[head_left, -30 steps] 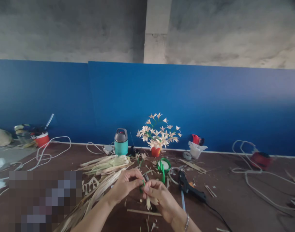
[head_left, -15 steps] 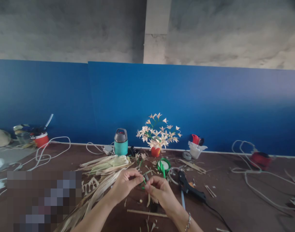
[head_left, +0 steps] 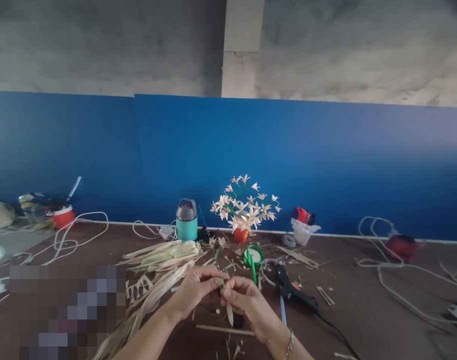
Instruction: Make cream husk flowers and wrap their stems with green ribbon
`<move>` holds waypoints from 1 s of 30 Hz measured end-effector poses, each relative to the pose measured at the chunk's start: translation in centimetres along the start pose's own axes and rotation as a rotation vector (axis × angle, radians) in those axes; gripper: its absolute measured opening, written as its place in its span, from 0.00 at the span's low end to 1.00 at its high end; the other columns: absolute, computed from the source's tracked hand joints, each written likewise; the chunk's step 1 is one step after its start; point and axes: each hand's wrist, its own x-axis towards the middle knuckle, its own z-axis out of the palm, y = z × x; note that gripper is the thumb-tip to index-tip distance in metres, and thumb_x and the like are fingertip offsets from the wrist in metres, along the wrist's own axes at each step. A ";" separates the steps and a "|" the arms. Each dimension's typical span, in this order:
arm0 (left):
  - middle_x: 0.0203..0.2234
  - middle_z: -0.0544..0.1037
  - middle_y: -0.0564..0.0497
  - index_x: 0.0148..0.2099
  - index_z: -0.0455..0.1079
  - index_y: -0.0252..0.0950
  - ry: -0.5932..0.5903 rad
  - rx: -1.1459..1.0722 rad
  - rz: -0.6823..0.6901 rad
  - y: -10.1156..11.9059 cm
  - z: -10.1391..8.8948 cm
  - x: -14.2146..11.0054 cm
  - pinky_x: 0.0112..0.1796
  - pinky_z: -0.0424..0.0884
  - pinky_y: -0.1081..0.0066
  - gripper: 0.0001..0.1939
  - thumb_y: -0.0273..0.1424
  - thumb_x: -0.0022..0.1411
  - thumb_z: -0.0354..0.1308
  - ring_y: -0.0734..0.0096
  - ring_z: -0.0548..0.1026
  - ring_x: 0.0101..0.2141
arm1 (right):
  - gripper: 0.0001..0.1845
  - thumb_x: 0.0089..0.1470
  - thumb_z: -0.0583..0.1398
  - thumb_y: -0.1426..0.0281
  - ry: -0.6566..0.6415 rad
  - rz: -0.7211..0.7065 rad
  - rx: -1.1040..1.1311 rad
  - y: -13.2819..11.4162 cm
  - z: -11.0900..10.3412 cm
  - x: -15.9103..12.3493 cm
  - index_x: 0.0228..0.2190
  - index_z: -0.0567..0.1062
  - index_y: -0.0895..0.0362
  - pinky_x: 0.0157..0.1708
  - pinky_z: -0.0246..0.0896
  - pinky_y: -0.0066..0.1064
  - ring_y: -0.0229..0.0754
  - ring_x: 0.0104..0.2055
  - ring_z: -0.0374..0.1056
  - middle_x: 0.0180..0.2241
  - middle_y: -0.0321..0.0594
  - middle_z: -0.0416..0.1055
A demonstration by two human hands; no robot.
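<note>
My left hand point(head_left: 195, 289) and my right hand point(head_left: 242, 300) meet low in the middle of the view, fingertips pinched together on a thin green stem point(head_left: 223, 285). A pale dried-leaf petal point(head_left: 230, 314) hangs below the stem between the two hands. A bracelet sits on my right wrist. Just beyond the hands lies a roll of green tape point(head_left: 253, 256) with a loose green tail, and a black glue gun point(head_left: 291, 290) rests to the right of my right hand.
Dried leaf strips point(head_left: 161, 254) are piled left of the hands. By the blue wall stand a teal jar point(head_left: 187, 220), a red pot of pale paper flowers point(head_left: 245, 206) and a white cup point(head_left: 302, 230). White cables point(head_left: 397, 272) loop across the brown floor; a red tub point(head_left: 64, 216) sits far left.
Both hands have stayed together on the green stem, with small shifts of the fingers. The right hand has edged slightly up and left.
</note>
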 end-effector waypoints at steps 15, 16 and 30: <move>0.20 0.66 0.55 0.25 0.67 0.34 0.097 0.298 0.094 0.7 0.3 -0.3 0.31 0.60 0.74 0.10 0.34 0.55 0.55 0.73 0.64 0.26 | 0.08 0.42 0.64 0.67 0.161 -0.171 -0.507 0.1 -0.6 0.5 0.23 0.72 0.59 0.24 0.51 0.26 0.35 0.22 0.60 0.21 0.35 0.70; 0.20 0.66 0.55 0.25 0.67 0.34 0.117 0.329 0.095 0.6 0.3 -0.3 0.30 0.59 0.74 0.10 0.34 0.55 0.55 0.73 0.64 0.26 | 0.06 0.41 0.63 0.69 0.211 -0.259 -0.639 0.0 -0.5 0.4 0.24 0.72 0.58 0.27 0.53 0.27 0.37 0.25 0.62 0.23 0.36 0.70; 0.20 0.71 0.52 0.23 0.71 0.33 0.241 0.367 0.038 -0.9 0.9 0.1 0.31 0.62 0.73 0.11 0.33 0.53 0.54 0.69 0.68 0.27 | 0.07 0.45 0.57 0.79 0.410 -0.686 -1.326 -0.2 0.5 -0.6 0.19 0.70 0.58 0.39 0.48 0.35 0.40 0.28 0.63 0.21 0.36 0.69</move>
